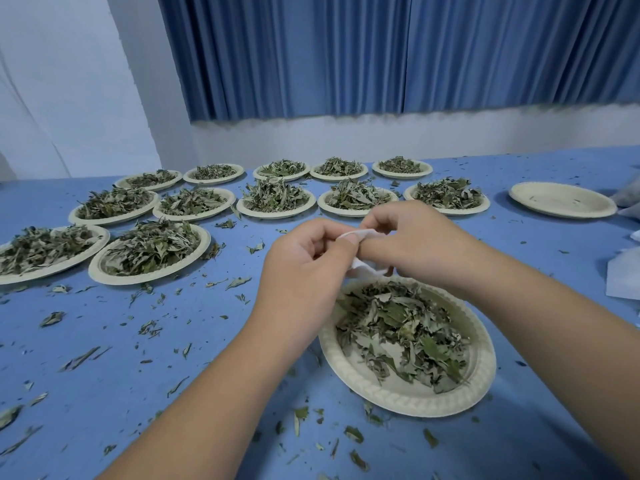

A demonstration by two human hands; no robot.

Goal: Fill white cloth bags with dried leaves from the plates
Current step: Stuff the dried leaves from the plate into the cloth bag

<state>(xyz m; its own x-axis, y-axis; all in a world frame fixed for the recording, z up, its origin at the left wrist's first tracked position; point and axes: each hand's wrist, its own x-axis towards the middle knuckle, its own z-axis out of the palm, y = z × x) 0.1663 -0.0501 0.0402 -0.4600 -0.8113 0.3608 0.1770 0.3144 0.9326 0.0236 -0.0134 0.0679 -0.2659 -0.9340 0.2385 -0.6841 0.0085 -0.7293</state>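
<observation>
Blue tabletop (pixel 121 403), crumpled white cloth bag (pixel 365 233)

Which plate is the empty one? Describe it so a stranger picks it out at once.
Start at the blue table under the blue curtain and follow the middle row of plates to its right end. The empty plate lies apart, beyond the last leaf-heaped plate. It alone is bare inside.
</observation>
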